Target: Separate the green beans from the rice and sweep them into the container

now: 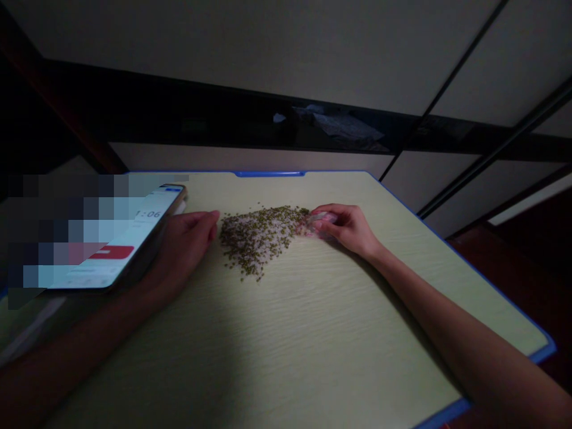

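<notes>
A loose pile of small green beans mixed with whitish grains (259, 233) lies spread on the pale table (286, 333). At its left edge rests my left hand (190, 241), fingers curled and thumb pressed against them; whatever may be between them is hidden. On the pile's right side my right hand (346, 226) pinches a small clear plastic bag with pinkish marks (319, 225). The bag lies low against the table, its mouth end touching the beans. I cannot make out how much is inside it.
A phone (134, 238) with a lit timer screen stands tilted to the left of my left hand, partly pixelated. Blue edging (270, 174) runs round the table. Behind it are pale cabinet panels (250, 53) and a dark open shelf holding crumpled stuff (348, 128).
</notes>
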A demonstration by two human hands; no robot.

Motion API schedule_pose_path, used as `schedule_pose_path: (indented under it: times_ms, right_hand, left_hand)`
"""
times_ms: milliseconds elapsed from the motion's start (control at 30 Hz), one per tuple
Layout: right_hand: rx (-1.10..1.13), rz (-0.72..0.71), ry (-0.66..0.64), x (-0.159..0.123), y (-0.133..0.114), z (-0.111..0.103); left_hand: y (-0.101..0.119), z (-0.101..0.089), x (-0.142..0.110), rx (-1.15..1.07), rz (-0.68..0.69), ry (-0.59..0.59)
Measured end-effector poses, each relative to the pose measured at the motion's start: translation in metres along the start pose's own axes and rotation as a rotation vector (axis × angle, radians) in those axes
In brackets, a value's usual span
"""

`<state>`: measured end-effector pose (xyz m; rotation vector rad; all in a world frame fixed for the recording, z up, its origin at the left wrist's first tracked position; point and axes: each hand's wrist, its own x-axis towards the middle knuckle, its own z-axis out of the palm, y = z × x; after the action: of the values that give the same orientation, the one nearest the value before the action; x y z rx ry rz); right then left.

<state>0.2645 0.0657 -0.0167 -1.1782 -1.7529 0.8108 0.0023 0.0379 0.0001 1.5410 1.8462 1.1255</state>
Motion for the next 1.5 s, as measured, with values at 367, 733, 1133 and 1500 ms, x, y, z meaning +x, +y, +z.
schedule_pose_path:
  times_ms: [367,733,1133,1500]
  right_hand:
    - [0.000,0.015,-0.030,0.0000,-0.0006,-0.0012]
    - [0.033,0.038,-0.071,-0.0022,-0.0022,-0.0028]
    - [0.018,0.023,-0.051,-0.0035,-0.0044,0.0013]
    - [0.024,0.050,0.034,-0.0017,-0.0041,-0.0022]
  left_hand:
    - [0.0024,0.0001,-0.0019,-0.017,-0.017,0.008]
    - [0.0041,-0.0010,-0.0027,0.011,-0.005,0.010]
    - [0.0095,-0.0003,-0.0049,0.032,-0.037,0.008]
    - [0.0060,0.0007,-0.0020,0.006,-0.029,0.019]
